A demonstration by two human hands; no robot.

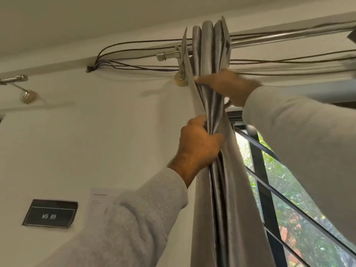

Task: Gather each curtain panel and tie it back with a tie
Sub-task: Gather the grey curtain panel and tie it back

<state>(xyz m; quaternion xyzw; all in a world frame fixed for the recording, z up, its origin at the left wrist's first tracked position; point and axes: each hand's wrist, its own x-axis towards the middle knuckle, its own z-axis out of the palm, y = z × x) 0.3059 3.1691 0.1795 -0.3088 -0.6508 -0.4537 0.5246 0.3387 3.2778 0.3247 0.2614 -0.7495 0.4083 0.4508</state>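
Note:
A grey, slightly shiny curtain panel (227, 189) hangs bunched into tight folds from a metal rod (285, 36) at the left end of the window. My left hand (198, 145) grips the gathered folds from the left, fingers curled round the fabric. Higher up, my right hand (229, 86) reaches in from the right and holds the folds just below the rod, its thumb lying across the front of the pleats. No tie is in sight. Both arms wear grey sleeves.
Dark cables (134, 54) run along the wall behind the rod. The rod's bracket (181, 79) sits just left of the curtain; another bracket (27, 95) is far left. A black "WS 05" sign (50, 213) and a paper sheet (98, 201) hang on the wall. The barred window (289, 199) is right.

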